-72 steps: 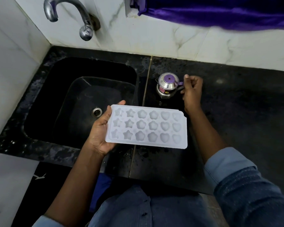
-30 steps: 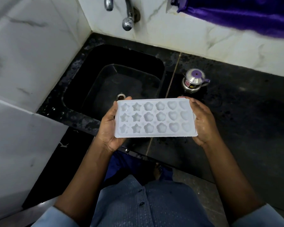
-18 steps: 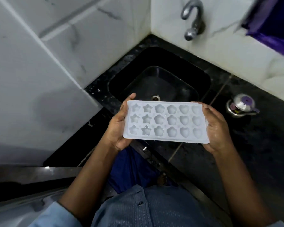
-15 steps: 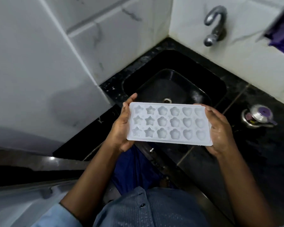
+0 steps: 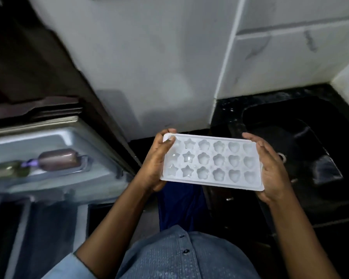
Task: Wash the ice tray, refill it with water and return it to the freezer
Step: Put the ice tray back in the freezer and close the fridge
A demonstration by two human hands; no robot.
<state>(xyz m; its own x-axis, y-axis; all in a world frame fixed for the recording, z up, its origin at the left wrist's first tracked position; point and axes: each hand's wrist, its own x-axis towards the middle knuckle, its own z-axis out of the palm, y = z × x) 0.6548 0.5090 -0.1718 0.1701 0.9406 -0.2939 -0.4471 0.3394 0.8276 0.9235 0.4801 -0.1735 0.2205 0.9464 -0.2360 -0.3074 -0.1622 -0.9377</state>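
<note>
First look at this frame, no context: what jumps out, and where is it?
The white ice tray, with star, flower and heart cells, sits mid-frame, held level by the left hand at one end and the right hand at the other. To its right lies the black sink. At far left, blurred, what looks like an open fridge door holds a brownish bottle.

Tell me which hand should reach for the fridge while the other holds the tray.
Left, probably: the left hand grips the end of the ice tray nearest the fridge door, while the right hand holds the far end by the sink.
</note>
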